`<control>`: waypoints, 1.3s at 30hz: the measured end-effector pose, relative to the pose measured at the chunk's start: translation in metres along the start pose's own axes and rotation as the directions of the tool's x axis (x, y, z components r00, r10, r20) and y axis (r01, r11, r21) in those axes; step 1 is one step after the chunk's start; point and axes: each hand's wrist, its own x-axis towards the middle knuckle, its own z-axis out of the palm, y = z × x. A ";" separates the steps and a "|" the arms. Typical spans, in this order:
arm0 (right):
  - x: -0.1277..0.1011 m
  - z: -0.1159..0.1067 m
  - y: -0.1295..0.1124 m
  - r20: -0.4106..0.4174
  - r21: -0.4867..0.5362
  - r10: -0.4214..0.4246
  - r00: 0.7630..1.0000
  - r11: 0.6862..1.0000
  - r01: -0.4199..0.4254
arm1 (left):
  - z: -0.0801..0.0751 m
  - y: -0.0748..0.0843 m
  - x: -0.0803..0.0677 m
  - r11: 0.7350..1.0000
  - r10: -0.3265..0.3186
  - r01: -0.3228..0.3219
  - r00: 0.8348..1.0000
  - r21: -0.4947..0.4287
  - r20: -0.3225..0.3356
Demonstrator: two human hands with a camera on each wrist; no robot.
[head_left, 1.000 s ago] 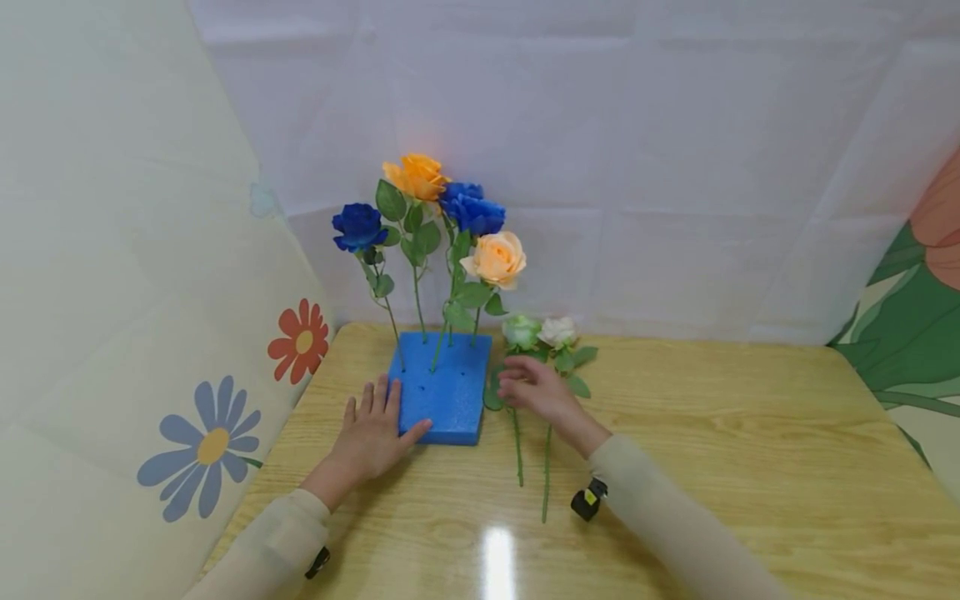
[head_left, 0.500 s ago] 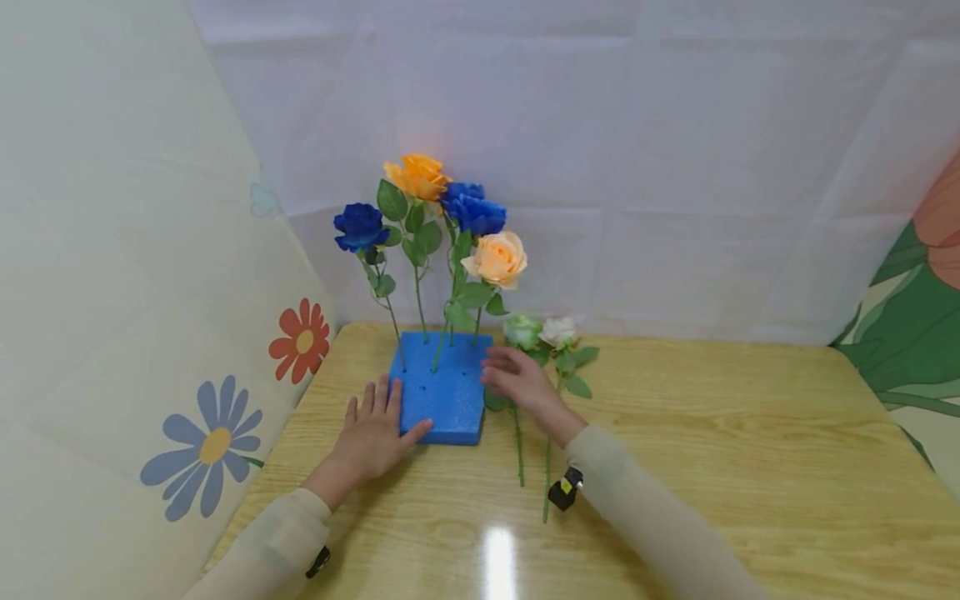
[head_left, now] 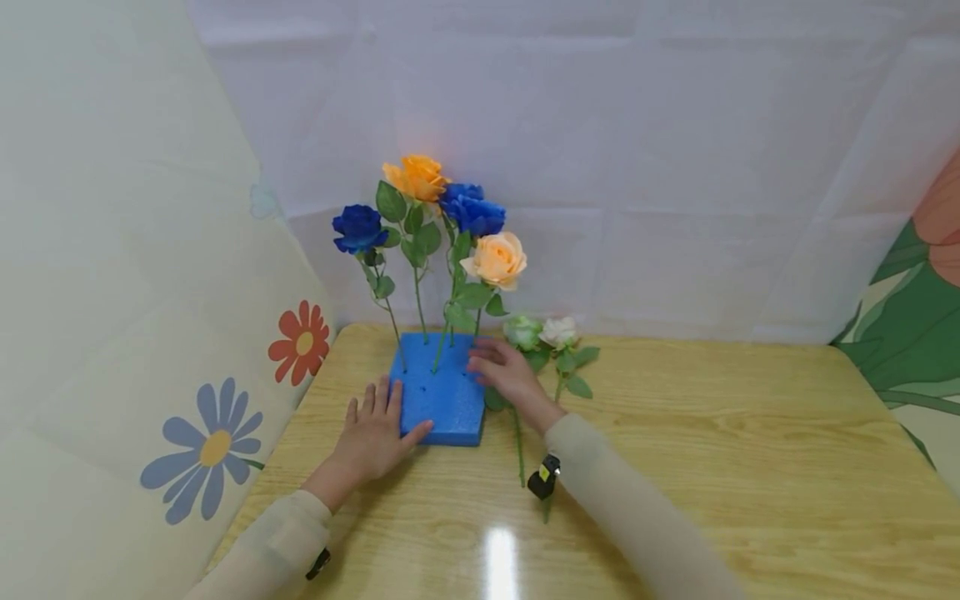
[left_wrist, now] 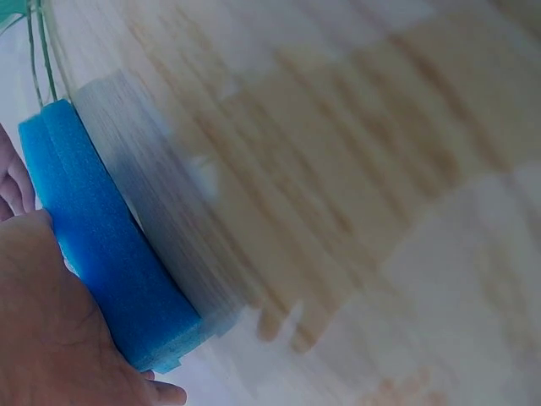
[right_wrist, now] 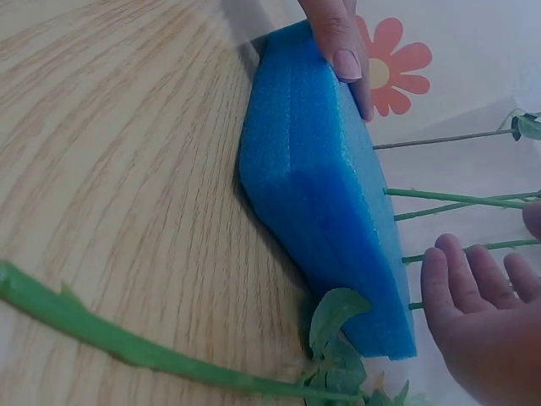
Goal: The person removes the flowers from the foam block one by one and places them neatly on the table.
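A blue foam block point(head_left: 450, 408) lies on the table with several artificial roses standing in it: an orange rose point(head_left: 417, 177), a blue rose point(head_left: 358, 228) at left, more blue at right and a peach rose point(head_left: 498, 260). My left hand point(head_left: 372, 437) rests on the block's left front corner, fingers spread. Over the block's right edge is my right hand point(head_left: 512, 375), fingers loosely bent and holding nothing; in the right wrist view its fingers point(right_wrist: 465, 275) are near the green stems. A green-white rose point(head_left: 522, 332) and a white rose point(head_left: 558, 332) lie to the right, partly behind my right forearm.
The wooden table point(head_left: 735, 442) extends to the right. A pale cloth point(head_left: 675, 167) hangs behind it, and a flower-printed sheet point(head_left: 217, 317) stands along the left side. Small holes show in the block's top.
My right hand has moved left from above the lying roses to the block's right edge. The left hand and the standing roses have stayed put.
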 end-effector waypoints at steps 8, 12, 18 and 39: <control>0.013 0.009 0.006 -0.018 0.051 0.004 1.000 0.999 -0.003 | -0.001 0.001 -0.001 1.000 -0.001 0.001 1.000 -0.008 -0.007; 0.018 0.013 0.010 -0.017 0.076 0.001 1.000 0.997 0.000 | 0.000 0.000 -0.001 1.000 -0.005 0.005 1.000 -0.001 -0.008; 0.022 0.019 0.010 -0.006 0.100 -0.012 1.000 0.995 0.013 | -0.001 0.000 -0.001 1.000 -0.005 0.005 1.000 0.003 -0.003; 0.040 0.048 0.007 -0.112 0.013 -0.031 0.993 0.999 0.033 | -0.001 0.003 0.000 1.000 -0.007 0.007 1.000 0.008 0.006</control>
